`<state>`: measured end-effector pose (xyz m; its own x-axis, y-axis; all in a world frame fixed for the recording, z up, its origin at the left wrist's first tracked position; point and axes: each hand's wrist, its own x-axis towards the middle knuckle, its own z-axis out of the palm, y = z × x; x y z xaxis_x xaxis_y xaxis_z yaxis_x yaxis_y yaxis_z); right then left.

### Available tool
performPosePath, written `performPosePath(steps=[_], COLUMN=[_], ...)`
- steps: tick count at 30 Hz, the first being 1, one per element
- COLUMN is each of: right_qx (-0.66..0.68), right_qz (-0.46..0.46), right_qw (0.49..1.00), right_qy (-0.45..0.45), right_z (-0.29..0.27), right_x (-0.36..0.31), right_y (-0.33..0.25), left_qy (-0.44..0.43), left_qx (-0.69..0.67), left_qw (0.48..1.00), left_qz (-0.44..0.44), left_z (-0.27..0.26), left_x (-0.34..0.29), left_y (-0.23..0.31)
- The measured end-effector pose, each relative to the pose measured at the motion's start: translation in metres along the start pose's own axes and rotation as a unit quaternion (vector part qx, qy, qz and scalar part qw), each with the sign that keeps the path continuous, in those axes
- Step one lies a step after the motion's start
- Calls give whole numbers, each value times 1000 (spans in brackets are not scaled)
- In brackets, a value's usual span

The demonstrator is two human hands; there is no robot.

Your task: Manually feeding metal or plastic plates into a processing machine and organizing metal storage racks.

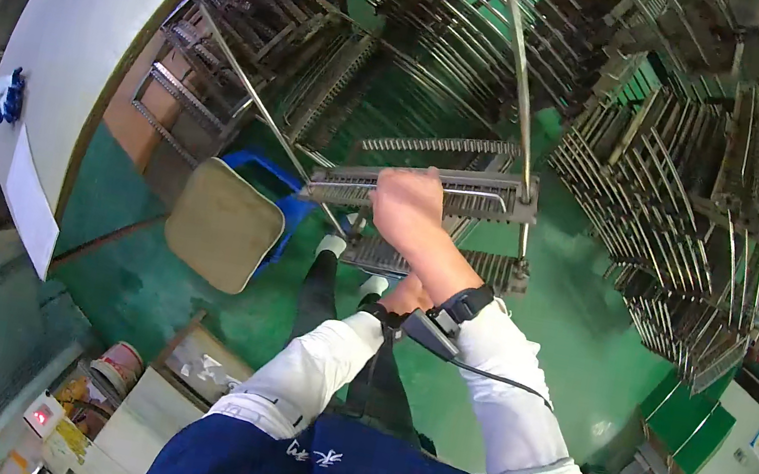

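A metal slotted rack (497,202) stands upright in front of me, with long round rods at its sides and toothed crossbars. My right hand (409,204) is closed in a fist round the upper crossbar, by a thin bent rod lying along it. Below, partly covered by my right forearm, my left hand (410,295) is beside the lower toothed crossbar (485,271). Its fingers are hidden, so its grip cannot be made out. Both wrists wear black bands, and a cable runs from a small grey device on the right one.
More racks (651,194) are stacked at the right, with others at the back and back left. A stool (224,225) with a tan seat and blue frame stands at the left, near a white table (84,12). A box (200,363) is at lower left. The floor (465,384) is green.
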<state>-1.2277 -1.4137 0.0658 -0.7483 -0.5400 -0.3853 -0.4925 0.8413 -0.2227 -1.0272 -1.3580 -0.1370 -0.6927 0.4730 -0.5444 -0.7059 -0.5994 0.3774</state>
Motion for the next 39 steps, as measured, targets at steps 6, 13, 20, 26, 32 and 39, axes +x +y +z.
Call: performPosePath(steps=[6,13,20,26,32,39], right_qx=[-29,31,85,276,514,735], right_qz=[-37,-65,-75,79,522,546], right_qw=[996,994,984,913,665,393], right_qy=[79,79,140,291,140,85], right_z=[37,72,87,109,298,268], right_x=[53,90,95,58,-19,28], right_y=[17,75,87,94,180,156], left_qy=[56,238,258,239,259,302], left_qx=[10,169,546,623,567,592], left_qw=[998,905,712,719,760,733], left_qz=[-15,308,359,194,183,143], left_z=[12,-29,-67,-90,-93,-90], left_x=[8,5,36,60,88,89], left_y=[25,136,247,267,282,295])
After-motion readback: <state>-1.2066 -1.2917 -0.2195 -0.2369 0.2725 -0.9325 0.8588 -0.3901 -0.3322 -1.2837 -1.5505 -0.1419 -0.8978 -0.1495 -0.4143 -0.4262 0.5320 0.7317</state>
